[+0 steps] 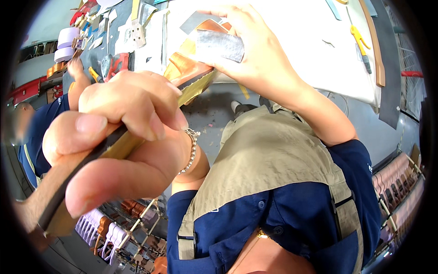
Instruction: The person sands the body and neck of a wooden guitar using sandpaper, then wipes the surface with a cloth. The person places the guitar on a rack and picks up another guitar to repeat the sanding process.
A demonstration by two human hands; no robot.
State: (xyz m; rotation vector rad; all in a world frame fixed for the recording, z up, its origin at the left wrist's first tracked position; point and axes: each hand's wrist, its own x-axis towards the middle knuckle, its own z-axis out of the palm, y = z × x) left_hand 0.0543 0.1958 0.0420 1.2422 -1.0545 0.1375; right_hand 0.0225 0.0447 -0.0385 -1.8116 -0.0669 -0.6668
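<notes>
A long brown leather piece with a dark edge and a yellowish underside runs from the lower left up to the table. My left hand, a beaded bracelet at its wrist, is closed round its near part, close to the camera. At the far end my right hand has its fingers curled about a small grey sheet. That sheet lies against the leather piece's far part; I cannot tell whether it is sandpaper or cloth. My right hand partly hides the far end.
A white-topped table stands ahead, with a yellow-handled cutter and a wooden strip at its right. Tools, scraps and pale rolls crowd the left. Another person's hand reaches in there. Racks hold hanging parts on both sides.
</notes>
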